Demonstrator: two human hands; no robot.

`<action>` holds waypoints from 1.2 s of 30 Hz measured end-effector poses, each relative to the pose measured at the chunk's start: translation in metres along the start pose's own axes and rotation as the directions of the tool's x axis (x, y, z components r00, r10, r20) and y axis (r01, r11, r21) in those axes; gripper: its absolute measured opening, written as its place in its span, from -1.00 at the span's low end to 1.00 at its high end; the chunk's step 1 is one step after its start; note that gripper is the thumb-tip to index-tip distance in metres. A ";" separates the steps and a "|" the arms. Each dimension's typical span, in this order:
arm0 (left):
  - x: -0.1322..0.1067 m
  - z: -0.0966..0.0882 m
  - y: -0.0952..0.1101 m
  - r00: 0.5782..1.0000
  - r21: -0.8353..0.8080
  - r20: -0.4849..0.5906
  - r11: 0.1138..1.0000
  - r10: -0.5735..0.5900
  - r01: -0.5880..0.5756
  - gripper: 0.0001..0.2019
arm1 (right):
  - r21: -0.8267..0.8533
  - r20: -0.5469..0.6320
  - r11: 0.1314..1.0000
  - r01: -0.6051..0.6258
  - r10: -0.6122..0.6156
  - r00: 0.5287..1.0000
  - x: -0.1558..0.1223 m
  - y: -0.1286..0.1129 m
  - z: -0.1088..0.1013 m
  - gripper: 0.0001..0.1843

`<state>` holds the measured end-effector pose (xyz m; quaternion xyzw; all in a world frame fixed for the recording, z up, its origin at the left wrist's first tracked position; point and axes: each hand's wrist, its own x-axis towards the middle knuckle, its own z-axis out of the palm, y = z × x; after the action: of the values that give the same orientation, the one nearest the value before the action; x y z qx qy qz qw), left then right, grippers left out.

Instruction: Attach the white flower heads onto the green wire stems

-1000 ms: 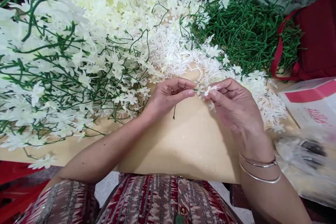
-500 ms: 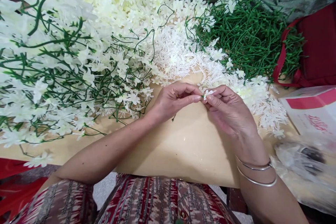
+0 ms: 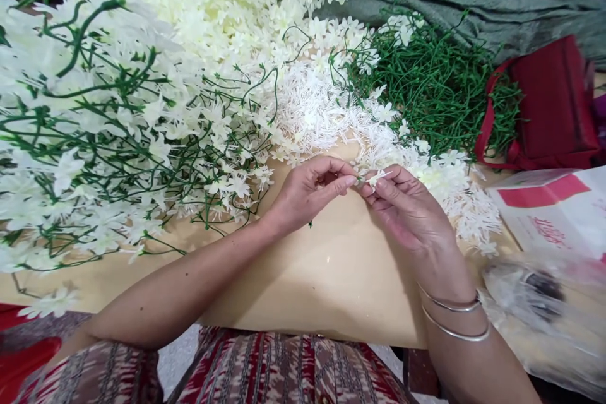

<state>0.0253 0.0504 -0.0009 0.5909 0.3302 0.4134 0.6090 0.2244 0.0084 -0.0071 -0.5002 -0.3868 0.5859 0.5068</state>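
My left hand pinches a thin green stem whose lower end pokes out below the palm. My right hand pinches a small white flower between thumb and fingers. The two hands meet fingertip to fingertip over the tan tabletop. Just behind them lies a heap of loose white flower pieces.
A big pile of finished stems with white flowers fills the left. Cream petals are heaped at the back, bare green stems at the right back. A red bag, a white-and-red packet and clear plastic bags sit at right.
The hands have closed together, bringing the white flower up against the stem tip. The view has tilted slightly, so everything sits a little lower in the picture.
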 end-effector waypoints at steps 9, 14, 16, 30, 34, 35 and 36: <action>-0.002 0.001 0.002 0.999 -0.008 0.035 1.000 -0.001 0.002 -0.84 | -0.007 -0.034 1.000 0.024 -0.024 0.999 -0.003 0.002 0.008 -0.66; -0.002 0.002 0.000 0.999 -0.016 0.038 1.000 0.010 -0.009 -0.85 | -0.108 -0.041 0.985 0.134 -0.139 0.989 -0.003 0.005 0.009 -0.75; -0.003 0.003 -0.001 1.000 0.021 0.016 1.000 0.020 -0.020 -0.85 | -0.134 -0.101 0.973 0.187 -0.201 0.974 -0.005 0.005 0.014 -0.78; -0.007 0.010 -0.005 0.993 0.186 -0.107 0.982 0.058 -0.037 -0.89 | -0.316 -0.175 0.890 0.329 -0.396 0.901 -0.007 0.005 0.034 -0.84; -0.007 0.010 -0.007 0.992 0.185 -0.099 0.981 0.078 -0.058 -0.86 | -0.271 -0.168 0.907 0.323 -0.375 0.912 -0.004 0.008 0.029 -0.83; -0.007 0.009 -0.007 0.993 0.179 -0.089 0.982 0.078 -0.061 -0.87 | -0.261 -0.166 0.913 0.312 -0.361 0.918 -0.004 0.009 0.026 -0.83; -0.007 0.009 -0.008 0.994 0.173 -0.078 0.983 0.076 -0.061 -0.88 | -0.256 -0.162 0.920 0.298 -0.344 0.925 -0.003 0.008 0.024 -0.81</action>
<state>0.0315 0.0407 -0.0088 0.6339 0.3694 0.4289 0.5270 0.1991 0.0052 -0.0095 -0.5413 -0.4743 0.3922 0.5730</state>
